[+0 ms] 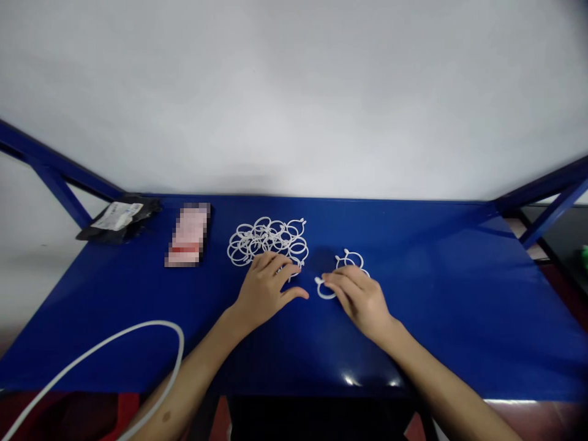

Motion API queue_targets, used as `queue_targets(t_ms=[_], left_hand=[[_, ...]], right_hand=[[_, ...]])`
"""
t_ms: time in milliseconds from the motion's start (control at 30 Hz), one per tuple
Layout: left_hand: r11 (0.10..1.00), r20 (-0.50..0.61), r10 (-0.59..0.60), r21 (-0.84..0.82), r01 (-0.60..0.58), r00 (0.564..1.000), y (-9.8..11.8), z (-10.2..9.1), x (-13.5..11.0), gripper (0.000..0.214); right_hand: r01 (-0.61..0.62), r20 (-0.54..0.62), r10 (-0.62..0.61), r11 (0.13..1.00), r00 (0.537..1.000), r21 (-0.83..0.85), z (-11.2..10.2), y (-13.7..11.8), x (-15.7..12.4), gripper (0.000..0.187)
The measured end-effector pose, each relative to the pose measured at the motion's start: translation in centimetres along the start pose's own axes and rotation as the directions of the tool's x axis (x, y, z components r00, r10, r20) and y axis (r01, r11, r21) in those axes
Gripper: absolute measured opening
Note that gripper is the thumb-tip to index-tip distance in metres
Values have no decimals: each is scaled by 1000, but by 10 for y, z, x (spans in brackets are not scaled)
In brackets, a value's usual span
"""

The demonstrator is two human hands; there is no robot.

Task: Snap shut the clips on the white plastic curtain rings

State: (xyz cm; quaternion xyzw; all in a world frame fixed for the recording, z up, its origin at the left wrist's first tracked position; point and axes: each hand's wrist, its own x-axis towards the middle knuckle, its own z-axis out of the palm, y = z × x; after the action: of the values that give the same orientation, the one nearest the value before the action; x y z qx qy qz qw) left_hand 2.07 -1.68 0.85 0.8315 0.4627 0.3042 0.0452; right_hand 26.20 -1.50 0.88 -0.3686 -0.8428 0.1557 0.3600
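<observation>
A loose pile of thin white rings [265, 237] with small knobs lies on the blue table [422, 263]. Over the near edge of that pile rests my left hand [265, 285], its thumb spread away from the fingers. Part of the pile's near side is hidden under those fingers. To the right, my right hand [361, 297] pinches a single white ring [327, 297] between thumb and fingertips, close to the tabletop. Just beyond its knuckles lie a few more white rings [362, 260], partly covered by the hand.
A pixelated pink-and-white rectangular item [189, 236] lies left of the pile. Farther left sits a black plastic package [120, 219] with a white label. A white cable [158, 323] loops across the lower left, in front of my left forearm. Blue metal braces [59, 190] flank the table.
</observation>
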Motion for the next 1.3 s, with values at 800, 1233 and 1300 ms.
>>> queue_targets(t_ms=[800, 1233, 1300], left_hand=[[654, 444, -186, -609, 448, 876, 15, -15, 2, 16], [736, 318, -189, -580, 349, 929, 15, -10, -3, 25], [722, 295, -190, -605, 337, 936, 15, -8, -3, 26]], right_hand=[[-30, 19, 25, 938, 1000, 346, 21, -17, -4, 15], [-227, 6, 243, 896, 970, 382, 17, -13, -3, 12], [-228, 18, 241, 890, 970, 395, 16, -13, -4, 13]])
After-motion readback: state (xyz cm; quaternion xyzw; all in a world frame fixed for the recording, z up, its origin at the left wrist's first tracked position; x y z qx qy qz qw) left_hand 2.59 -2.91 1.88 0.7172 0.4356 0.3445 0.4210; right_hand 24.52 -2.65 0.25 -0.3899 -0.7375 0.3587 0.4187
